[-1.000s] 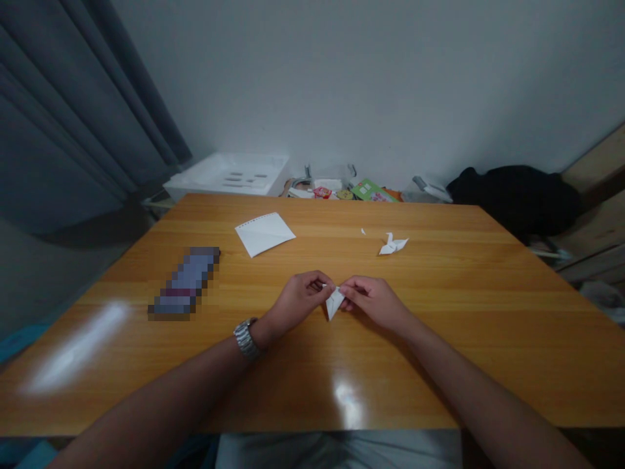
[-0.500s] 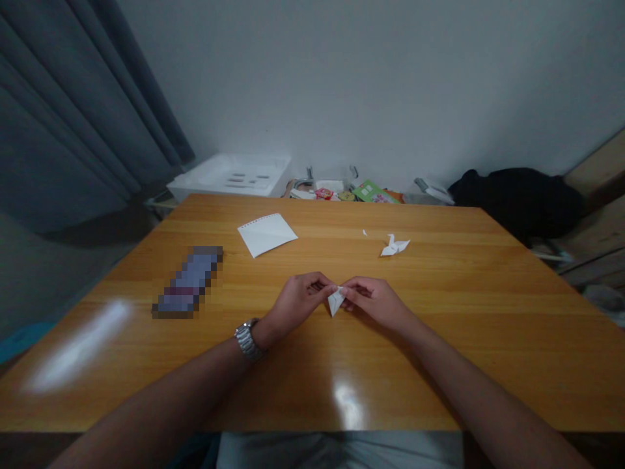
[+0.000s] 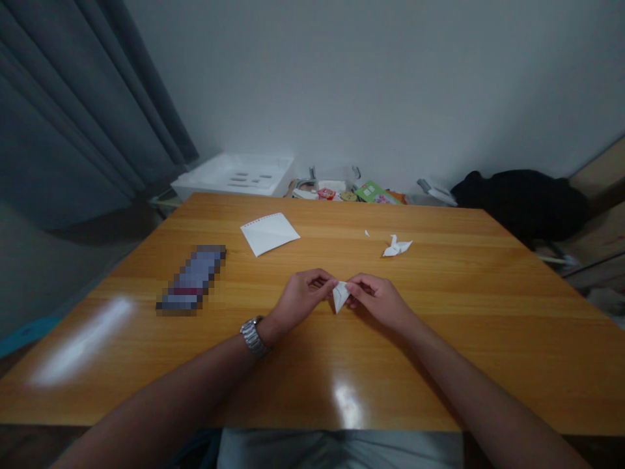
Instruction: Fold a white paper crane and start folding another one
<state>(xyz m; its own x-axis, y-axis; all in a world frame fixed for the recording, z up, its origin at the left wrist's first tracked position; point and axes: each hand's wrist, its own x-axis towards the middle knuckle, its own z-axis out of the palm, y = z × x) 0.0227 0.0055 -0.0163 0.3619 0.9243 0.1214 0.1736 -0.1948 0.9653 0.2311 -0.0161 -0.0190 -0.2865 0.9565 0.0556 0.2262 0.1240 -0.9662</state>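
Observation:
Between my two hands is a small piece of folded white paper (image 3: 340, 298), kite-shaped, its pointed end toward me. My left hand (image 3: 303, 296), with a metal watch on the wrist, pinches its left upper corner between thumb and fingers. On the other side, my right hand (image 3: 375, 298) grips the right upper edge, its thumb on the near face. The fingertips behind the paper are partly hidden. Beyond my right hand a folded paper crane (image 3: 396, 246) stands on the wooden table (image 3: 273, 391).
A white sheet with a perforated edge (image 3: 270, 234) lies at the back left, and a pixelated phone-like object (image 3: 193, 280) nearer the left side. A tiny paper scrap (image 3: 367, 232) is near the crane. Behind the table are a white foam tray (image 3: 234, 174) and a green packet (image 3: 375, 193).
The thumbs have moved slightly apart, so more of the folded paper's upper edge shows. Both hands keep hold of it. The whole view has shifted a little.

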